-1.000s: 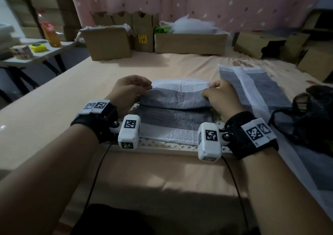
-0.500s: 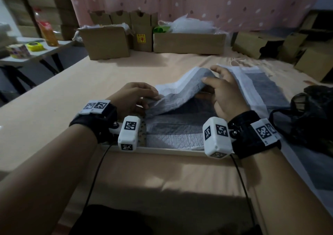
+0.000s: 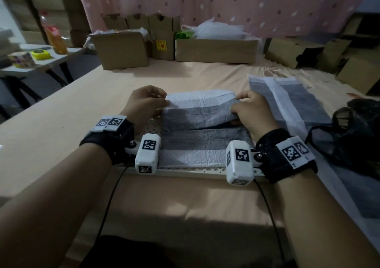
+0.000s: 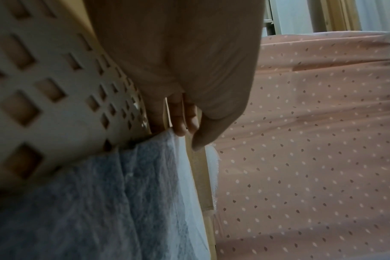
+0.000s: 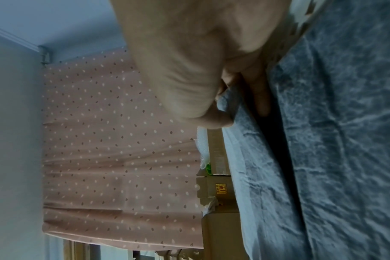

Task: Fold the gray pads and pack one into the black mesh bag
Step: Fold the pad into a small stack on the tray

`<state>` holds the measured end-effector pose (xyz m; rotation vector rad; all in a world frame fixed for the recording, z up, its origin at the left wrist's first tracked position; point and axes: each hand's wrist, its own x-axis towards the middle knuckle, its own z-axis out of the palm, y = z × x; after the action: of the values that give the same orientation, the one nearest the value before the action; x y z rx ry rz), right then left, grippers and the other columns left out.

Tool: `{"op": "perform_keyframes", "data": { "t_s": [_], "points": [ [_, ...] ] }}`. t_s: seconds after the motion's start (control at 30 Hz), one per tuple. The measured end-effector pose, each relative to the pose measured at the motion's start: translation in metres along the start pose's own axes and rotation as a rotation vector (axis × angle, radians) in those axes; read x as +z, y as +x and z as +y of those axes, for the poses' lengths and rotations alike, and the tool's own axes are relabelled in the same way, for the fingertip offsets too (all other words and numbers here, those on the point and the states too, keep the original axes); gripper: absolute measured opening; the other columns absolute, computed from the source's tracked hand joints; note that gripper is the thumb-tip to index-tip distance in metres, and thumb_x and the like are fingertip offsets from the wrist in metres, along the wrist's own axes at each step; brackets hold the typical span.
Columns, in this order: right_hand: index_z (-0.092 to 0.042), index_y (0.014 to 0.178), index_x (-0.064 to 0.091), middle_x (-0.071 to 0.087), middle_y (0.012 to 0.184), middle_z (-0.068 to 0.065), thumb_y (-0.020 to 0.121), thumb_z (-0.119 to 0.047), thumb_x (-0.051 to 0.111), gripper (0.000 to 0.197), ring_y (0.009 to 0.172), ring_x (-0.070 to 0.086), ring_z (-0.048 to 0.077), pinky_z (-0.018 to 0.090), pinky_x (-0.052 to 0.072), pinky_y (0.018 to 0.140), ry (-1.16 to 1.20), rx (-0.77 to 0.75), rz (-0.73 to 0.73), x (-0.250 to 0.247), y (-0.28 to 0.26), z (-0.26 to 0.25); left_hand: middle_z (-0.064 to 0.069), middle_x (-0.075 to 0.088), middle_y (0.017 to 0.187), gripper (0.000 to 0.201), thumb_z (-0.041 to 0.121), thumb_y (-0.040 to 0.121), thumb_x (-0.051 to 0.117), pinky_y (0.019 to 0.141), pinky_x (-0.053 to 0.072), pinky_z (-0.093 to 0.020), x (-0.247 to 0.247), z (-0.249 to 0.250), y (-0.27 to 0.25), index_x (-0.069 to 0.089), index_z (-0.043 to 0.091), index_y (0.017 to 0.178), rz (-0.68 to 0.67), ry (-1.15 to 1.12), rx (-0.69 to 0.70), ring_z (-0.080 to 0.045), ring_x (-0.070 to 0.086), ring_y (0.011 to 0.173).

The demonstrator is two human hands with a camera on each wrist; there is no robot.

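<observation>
A gray pad (image 3: 197,113) with white borders lies on a white perforated board (image 3: 150,126) in front of me. Its far flap is folded over toward me and raised a little. My left hand (image 3: 163,102) pinches the flap's left end, and my right hand (image 3: 236,104) pinches its right end. In the left wrist view the left hand's fingertips (image 4: 181,126) touch the pad's white edge (image 4: 180,158). The right wrist view shows my thumb (image 5: 216,119) on the raised gray layer (image 5: 241,123). A second gray pad (image 3: 292,101) lies flat to the right. The black mesh bag (image 3: 353,138) sits crumpled at far right.
Cardboard boxes (image 3: 216,50) line the far edge of the peach-covered surface (image 3: 61,128), in front of a pink dotted curtain (image 3: 205,4). A small side table (image 3: 41,62) with a bottle and a yellow tape stands at left. Cables run from both wrist cameras toward me.
Half a second ago my right hand held the flap's right end lifted high and open. It has come back down, so the flap sits level between both hands again.
</observation>
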<state>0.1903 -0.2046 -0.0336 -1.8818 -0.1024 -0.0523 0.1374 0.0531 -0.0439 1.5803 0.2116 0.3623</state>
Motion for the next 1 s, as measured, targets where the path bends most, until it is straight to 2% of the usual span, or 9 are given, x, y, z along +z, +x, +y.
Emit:
{"op": "perform_keyframes", "data": {
  "t_s": [0.1, 0.17, 0.23, 0.37, 0.5, 0.7, 0.87, 0.93, 1.0],
  "points": [
    [-0.020, 0.096, 0.059, 0.065, 0.107, 0.011, 0.074, -0.007, 0.061, 0.025, 0.091, 0.069, 0.032, 0.048, 0.064, 0.068, 0.008, 0.035, -0.037, 0.000, 0.000, 0.001, -0.009, 0.058, 0.079, 0.023, -0.010, 0.075, 0.073, 0.070, 0.051, -0.034, -0.004, -0.004, 0.005, 0.065, 0.010, 0.083, 0.036, 0.037, 0.006, -0.024, 0.059, 0.076],
    [-0.017, 0.102, 0.057, 0.061, 0.111, 0.011, 0.081, -0.002, 0.060, 0.026, 0.090, 0.069, 0.030, 0.042, 0.064, 0.065, -0.011, 0.052, -0.057, -0.001, 0.003, 0.003, -0.010, 0.059, 0.084, 0.023, -0.011, 0.076, 0.073, 0.066, 0.054, -0.029, -0.004, -0.005, 0.005, 0.065, 0.009, 0.087, 0.033, 0.046, 0.000, -0.023, 0.061, 0.077],
    [-0.017, 0.109, 0.056, 0.060, 0.112, 0.008, 0.084, -0.002, 0.060, 0.029, 0.091, 0.068, 0.027, 0.041, 0.064, 0.066, -0.023, 0.063, -0.064, -0.002, 0.005, 0.005, -0.013, 0.060, 0.093, 0.023, -0.010, 0.078, 0.072, 0.061, 0.054, -0.026, -0.003, -0.005, 0.005, 0.066, 0.007, 0.092, 0.020, 0.050, -0.002, -0.023, 0.062, 0.079],
    [-0.019, 0.117, 0.054, 0.058, 0.111, 0.001, 0.083, -0.005, 0.061, 0.038, 0.093, 0.067, 0.025, 0.040, 0.064, 0.067, -0.045, 0.070, -0.064, -0.001, 0.006, 0.006, -0.015, 0.066, 0.098, 0.027, -0.003, 0.078, 0.076, 0.069, 0.056, -0.034, -0.004, -0.004, 0.004, 0.067, 0.001, 0.103, 0.057, 0.094, 0.017, -0.026, 0.064, 0.078],
    [-0.017, 0.107, 0.057, 0.060, 0.108, 0.006, 0.082, -0.005, 0.062, 0.028, 0.093, 0.066, 0.027, 0.037, 0.063, 0.062, -0.066, 0.056, -0.055, 0.000, 0.006, 0.007, -0.016, 0.064, 0.090, 0.029, 0.002, 0.082, 0.076, 0.055, 0.055, -0.028, 0.000, -0.001, -0.003, 0.062, -0.004, 0.108, 0.017, 0.066, 0.003, -0.023, 0.064, 0.067],
    [-0.015, 0.097, 0.056, 0.064, 0.106, 0.010, 0.082, -0.002, 0.060, 0.019, 0.086, 0.069, 0.030, 0.033, 0.060, 0.055, -0.029, 0.021, -0.022, 0.000, 0.007, 0.006, -0.008, 0.062, 0.075, 0.018, 0.006, 0.083, 0.077, 0.055, 0.053, -0.028, 0.002, 0.002, -0.006, 0.062, 0.004, 0.093, 0.012, -0.019, 0.015, -0.018, 0.061, 0.059],
    [-0.005, 0.088, 0.063, 0.071, 0.094, 0.018, 0.068, -0.020, 0.062, 0.025, 0.090, 0.068, 0.038, 0.057, 0.060, 0.074, -0.114, -0.022, -0.018, -0.001, 0.003, 0.004, -0.012, 0.061, 0.076, 0.018, -0.004, 0.083, 0.073, 0.055, 0.055, -0.029, 0.001, 0.002, -0.005, 0.058, 0.007, 0.084, -0.006, -0.083, -0.009, -0.020, 0.065, 0.060],
    [-0.007, 0.087, 0.062, 0.071, 0.092, 0.015, 0.067, -0.022, 0.061, 0.025, 0.089, 0.067, 0.035, 0.051, 0.057, 0.078, -0.112, -0.021, -0.004, -0.002, 0.001, 0.002, -0.012, 0.056, 0.069, 0.022, -0.002, 0.083, 0.074, 0.051, 0.053, -0.028, 0.003, 0.001, -0.006, 0.055, 0.008, 0.077, -0.074, -0.014, -0.058, -0.021, 0.059, 0.057],
    [-0.011, 0.083, 0.060, 0.067, 0.087, 0.009, 0.069, -0.022, 0.061, 0.018, 0.084, 0.063, 0.030, 0.040, 0.052, 0.070, -0.095, -0.017, -0.013, -0.001, -0.001, -0.001, -0.010, 0.049, 0.061, 0.031, 0.004, 0.084, 0.075, 0.046, 0.049, -0.024, 0.006, 0.000, -0.007, 0.049, 0.010, 0.068, -0.106, 0.082, -0.087, -0.019, 0.052, 0.052]
  ]
}}
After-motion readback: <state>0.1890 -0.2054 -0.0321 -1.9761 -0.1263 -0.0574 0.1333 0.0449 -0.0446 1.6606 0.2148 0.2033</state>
